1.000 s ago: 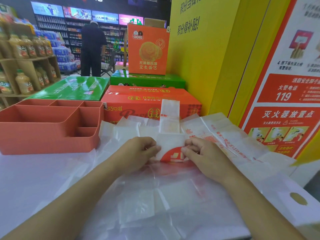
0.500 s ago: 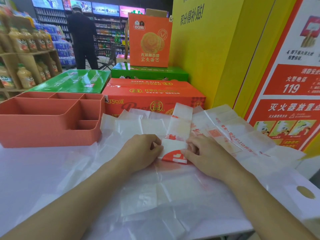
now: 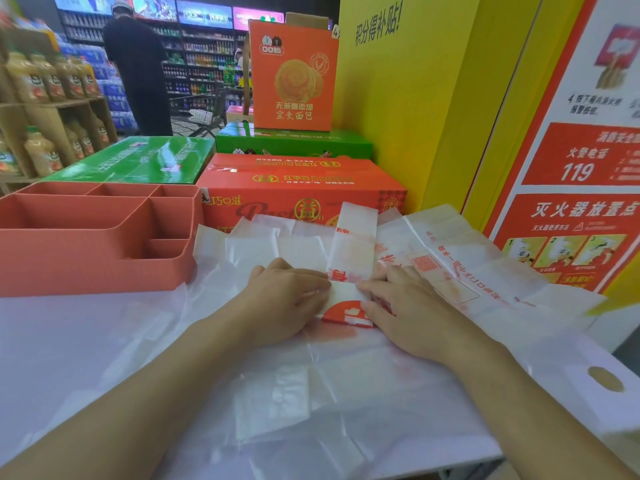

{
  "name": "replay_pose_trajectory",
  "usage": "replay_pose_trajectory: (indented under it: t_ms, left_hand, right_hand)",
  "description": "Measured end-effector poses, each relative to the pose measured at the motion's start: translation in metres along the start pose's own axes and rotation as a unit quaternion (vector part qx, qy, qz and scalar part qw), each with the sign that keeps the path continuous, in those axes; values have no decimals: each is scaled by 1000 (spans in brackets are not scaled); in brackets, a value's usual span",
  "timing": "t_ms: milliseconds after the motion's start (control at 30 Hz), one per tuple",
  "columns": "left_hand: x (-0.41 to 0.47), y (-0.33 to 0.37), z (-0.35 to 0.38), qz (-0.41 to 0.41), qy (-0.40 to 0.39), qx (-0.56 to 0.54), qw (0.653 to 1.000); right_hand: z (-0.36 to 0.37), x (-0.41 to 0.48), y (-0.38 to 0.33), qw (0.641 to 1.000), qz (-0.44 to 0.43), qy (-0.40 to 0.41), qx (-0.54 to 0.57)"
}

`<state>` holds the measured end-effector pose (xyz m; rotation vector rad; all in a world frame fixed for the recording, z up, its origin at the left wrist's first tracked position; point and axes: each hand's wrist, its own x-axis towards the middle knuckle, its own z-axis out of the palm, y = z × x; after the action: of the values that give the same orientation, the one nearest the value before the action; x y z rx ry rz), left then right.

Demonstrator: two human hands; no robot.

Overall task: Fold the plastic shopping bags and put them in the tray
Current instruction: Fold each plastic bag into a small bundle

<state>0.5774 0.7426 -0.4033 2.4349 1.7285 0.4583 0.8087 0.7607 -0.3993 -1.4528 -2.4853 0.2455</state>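
Note:
A narrow folded strip of white plastic bag with red print [image 3: 353, 251] lies in the middle of the table, its near end folded into a small packet [image 3: 346, 306]. My left hand [image 3: 287, 296] pinches the packet's left edge. My right hand [image 3: 408, 306] presses on its right edge. Several other white shopping bags [image 3: 467, 268] lie spread flat underneath and around. A coral-red tray with several compartments [image 3: 86, 265] stands at the left and holds nothing.
An orange carton [image 3: 298, 185] and green cartons [image 3: 138, 161] stand just behind the table. A yellow wall [image 3: 415, 116] and a red fire-safety poster [image 3: 571, 209] close the right side. A person in black [image 3: 138, 71] stands far back in the aisle.
The upright strip of bag has been folded down flatter onto the pile, and both hands have stayed on the packet. The camera has dipped a little.

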Motion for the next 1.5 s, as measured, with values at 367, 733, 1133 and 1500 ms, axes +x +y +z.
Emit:
replay_pose_trajectory:
  t_ms: [367,733,1133,1500]
  left_hand:
    - [-6,-6,-7,1,-50,30,998]
    - [-6,-4,-14,0,-11,-41,999]
    - [-2,0,-10,-67,50,-179,980]
    - [4,2,-3,-114,56,-151,980]
  right_hand:
    - [-6,-4,-4,996,-3,-83,-32]
    - [0,1,9,994,-24,59,93]
    - [-2,3,3,967,42,95,231]
    - [5,7,0,974,41,99,199]
